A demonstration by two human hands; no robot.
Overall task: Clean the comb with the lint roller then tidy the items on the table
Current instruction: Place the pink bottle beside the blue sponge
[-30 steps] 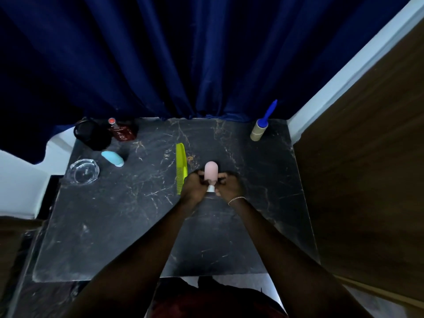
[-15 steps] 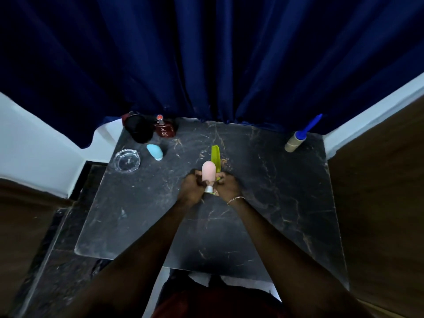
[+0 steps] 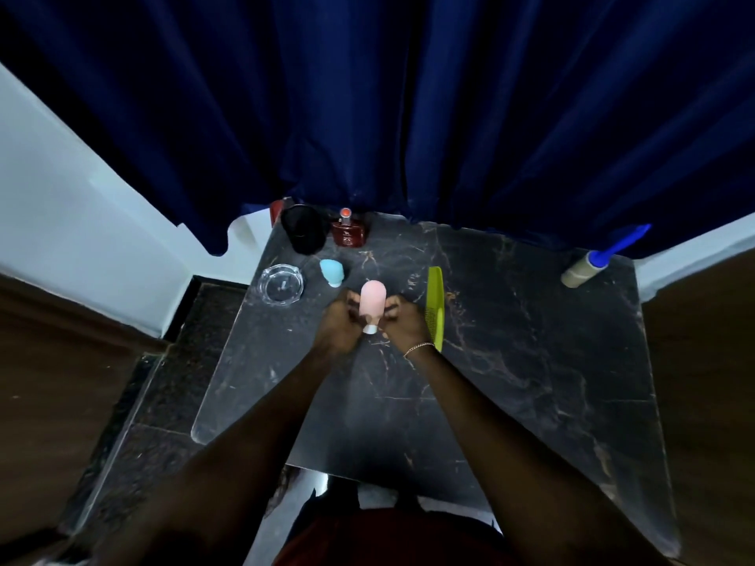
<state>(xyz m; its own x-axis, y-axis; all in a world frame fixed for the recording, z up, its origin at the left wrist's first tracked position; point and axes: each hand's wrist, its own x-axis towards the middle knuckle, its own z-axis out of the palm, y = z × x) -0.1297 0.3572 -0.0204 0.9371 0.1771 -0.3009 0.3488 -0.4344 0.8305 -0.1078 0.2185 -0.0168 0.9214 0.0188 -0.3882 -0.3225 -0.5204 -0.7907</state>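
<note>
A pink bottle (image 3: 372, 302) with a small white cap at its near end is held between both hands over the middle of the black marble table (image 3: 531, 361). My left hand (image 3: 341, 324) grips it from the left, my right hand (image 3: 404, 320) from the right. The yellow-green comb (image 3: 435, 304) lies flat on the table just right of my right hand, partly hidden by the wrist. The lint roller (image 3: 588, 268) with a blue handle lies at the table's far right corner, away from both hands.
At the far left of the table stand a black cup (image 3: 304, 234) and a dark red perfume bottle (image 3: 347, 230). A clear glass ashtray (image 3: 281, 284) and a light blue sponge (image 3: 331, 271) sit just left of my hands. A dark blue curtain (image 3: 408, 116) hangs behind the table.
My hands, still holding the pink bottle, have shifted left relative to the comb: it lay left of them, then behind them, and is to their right now. The camera view has also swung.
</note>
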